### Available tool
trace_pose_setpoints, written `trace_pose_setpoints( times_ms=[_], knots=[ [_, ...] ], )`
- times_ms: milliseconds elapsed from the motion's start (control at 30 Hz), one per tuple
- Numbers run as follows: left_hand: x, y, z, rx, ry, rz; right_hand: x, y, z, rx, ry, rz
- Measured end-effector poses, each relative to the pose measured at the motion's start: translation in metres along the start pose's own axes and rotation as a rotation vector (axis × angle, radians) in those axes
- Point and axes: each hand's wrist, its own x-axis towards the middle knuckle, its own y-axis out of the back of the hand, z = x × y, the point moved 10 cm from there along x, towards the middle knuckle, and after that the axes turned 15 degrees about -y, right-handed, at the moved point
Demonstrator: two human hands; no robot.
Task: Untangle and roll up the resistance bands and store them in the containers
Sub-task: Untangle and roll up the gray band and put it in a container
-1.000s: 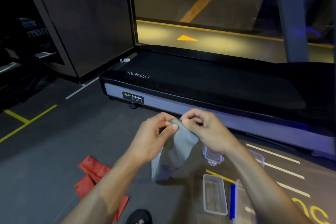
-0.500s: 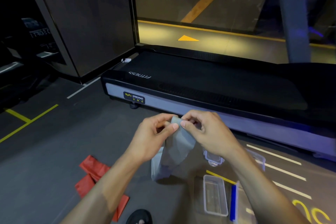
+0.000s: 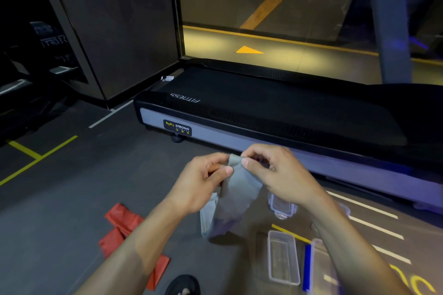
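A grey resistance band (image 3: 236, 195) hangs from both my hands above the floor, its lower end folded near the ground. My left hand (image 3: 200, 184) pinches its top edge between thumb and fingers. My right hand (image 3: 275, 175) pinches the same top edge from the right, fingers curled. A red resistance band (image 3: 122, 230) lies crumpled on the floor at lower left, partly behind my left forearm. A clear rectangular container (image 3: 282, 257) stands open on the floor at lower right. A second clear container (image 3: 281, 206) sits just beyond it, partly hidden by my right wrist.
A black treadmill (image 3: 275, 112) runs across the floor just beyond my hands. A blue strip (image 3: 306, 267) stands beside the near container. A dark shoe tip (image 3: 183, 285) shows at the bottom edge. A dark pillar (image 3: 115, 31) rises at the back left.
Both hands keep pinching the top of the grey band and have shifted only slightly; the band's hanging part has drawn a little narrower.
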Motion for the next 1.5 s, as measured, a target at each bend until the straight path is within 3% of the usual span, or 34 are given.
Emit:
trace_pose_setpoints(
  times_ms=[433, 667, 833, 1067, 1500],
  knots=[
    [-0.001, 0.008, 0.021, 0.293, -0.076, -0.012, 0.004, -0.026, 0.022, 0.308, -0.153, -0.254],
    [-0.002, 0.015, 0.014, 0.326, -0.033, 0.024, 0.000, -0.024, 0.015, 0.286, -0.097, -0.207],
    [-0.003, 0.014, 0.008, 0.122, 0.021, 0.092, -0.002, -0.007, 0.001, 0.106, -0.022, 0.013],
    [-0.005, 0.003, 0.009, -0.068, 0.007, 0.055, -0.004, 0.007, -0.006, 0.057, 0.001, 0.112],
    [-0.004, 0.005, -0.006, 0.025, 0.041, 0.076, -0.001, 0.007, 0.007, 0.076, -0.057, 0.087]
  ],
)
